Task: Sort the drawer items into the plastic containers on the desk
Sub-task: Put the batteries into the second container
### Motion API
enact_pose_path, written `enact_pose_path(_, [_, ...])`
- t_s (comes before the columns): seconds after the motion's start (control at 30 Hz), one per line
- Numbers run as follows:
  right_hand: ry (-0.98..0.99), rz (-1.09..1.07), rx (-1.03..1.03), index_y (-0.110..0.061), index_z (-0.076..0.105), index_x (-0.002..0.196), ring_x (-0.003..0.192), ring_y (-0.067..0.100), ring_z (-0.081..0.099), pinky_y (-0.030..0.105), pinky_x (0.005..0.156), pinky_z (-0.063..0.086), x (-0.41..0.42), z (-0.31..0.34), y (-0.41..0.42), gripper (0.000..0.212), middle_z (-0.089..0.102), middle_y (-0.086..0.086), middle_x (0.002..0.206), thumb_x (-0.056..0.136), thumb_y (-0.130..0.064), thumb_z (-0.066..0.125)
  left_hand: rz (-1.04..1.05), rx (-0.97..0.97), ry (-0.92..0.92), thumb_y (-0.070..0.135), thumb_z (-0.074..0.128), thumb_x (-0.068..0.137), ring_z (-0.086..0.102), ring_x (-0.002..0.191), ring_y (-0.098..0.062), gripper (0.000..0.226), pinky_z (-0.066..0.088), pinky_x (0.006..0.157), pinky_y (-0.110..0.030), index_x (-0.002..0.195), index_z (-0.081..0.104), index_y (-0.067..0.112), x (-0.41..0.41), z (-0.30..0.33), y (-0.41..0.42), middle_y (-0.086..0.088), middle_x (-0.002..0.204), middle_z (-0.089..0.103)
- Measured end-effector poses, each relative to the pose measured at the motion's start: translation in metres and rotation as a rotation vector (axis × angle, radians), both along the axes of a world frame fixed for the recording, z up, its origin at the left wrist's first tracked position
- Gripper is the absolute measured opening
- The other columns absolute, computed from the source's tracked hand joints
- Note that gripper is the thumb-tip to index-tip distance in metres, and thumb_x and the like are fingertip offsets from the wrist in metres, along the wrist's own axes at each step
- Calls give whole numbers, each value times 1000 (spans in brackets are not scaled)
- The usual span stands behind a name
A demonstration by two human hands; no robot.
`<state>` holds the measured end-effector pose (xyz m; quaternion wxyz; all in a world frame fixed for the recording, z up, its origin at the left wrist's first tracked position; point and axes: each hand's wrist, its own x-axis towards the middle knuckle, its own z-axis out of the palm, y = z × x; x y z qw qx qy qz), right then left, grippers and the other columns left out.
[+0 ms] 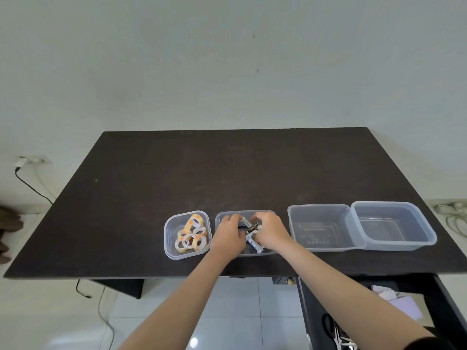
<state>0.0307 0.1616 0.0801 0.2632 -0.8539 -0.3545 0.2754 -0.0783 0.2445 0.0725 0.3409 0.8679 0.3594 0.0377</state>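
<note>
On the desk, leftmost of four tubs, small tub full of tape rolls. Just right of it, second tub with both hands inside: left hand and right hand curled over white and black items, actual grip impossible to tell. Further right, third tub and fourth tub touching, open drawer below.

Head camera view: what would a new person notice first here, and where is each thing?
First, both hands, the left hand and the right hand, meet inside the second clear container from the left, over small black and white items. Left of it, a small square container holds yellow-and-white tape rolls. To the right stand two larger containers, seemingly empty.
</note>
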Motion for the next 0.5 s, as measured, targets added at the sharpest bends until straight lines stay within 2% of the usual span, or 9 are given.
enact_pose_path(0.07, [-18, 11, 49, -14, 63, 118, 111, 21, 57, 24, 89, 46, 0, 2, -5, 43, 57, 2, 121, 78, 3, 63, 30, 8, -32, 13, 52, 91, 57, 102, -16, 36, 52, 87, -29, 127, 49, 19, -3, 0, -7, -4, 132, 50])
enact_pose_path(0.17, [-37, 29, 128, -17, 65, 115, 113, 17, 55, 19, 87, 40, 1, 3, -16, 42, 57, 2, 124, 78, 3, 61, 52, 31, -81, 13, 53, 91, 55, 107, -17, 35, 47, 89, -26, 125, 52, 18, -5, 0, -23, -3, 131, 51])
enact_pose_path(0.3, [-70, 67, 246, -16, 67, 109, 105, 13, 57, 18, 87, 43, 5, 11, -41, 30, 61, 0, 116, 82, -3, 63, 122, 48, -143, 13, 52, 92, 54, 110, -16, 32, 45, 88, -23, 124, 53, 16, -1, -1, -51, -2, 128, 53])
enact_pose_path(0.4, [-91, 95, 316, -14, 68, 105, 92, 10, 56, 18, 80, 43, 15, 19, -67, 26, 60, 0, 107, 82, -4, 65, 164, 56, -208, 15, 53, 90, 57, 107, -18, 31, 50, 88, -30, 121, 55, 15, 5, -2, -76, -3, 124, 55])
enact_pose_path(0.5, [-125, 114, 383, -16, 69, 100, 88, 10, 58, 17, 75, 46, 31, 24, -99, 22, 61, -4, 98, 81, -6, 66, 212, 77, -258, 14, 53, 89, 56, 107, -19, 30, 52, 83, -35, 119, 56, 14, 16, -2, -107, -1, 122, 56])
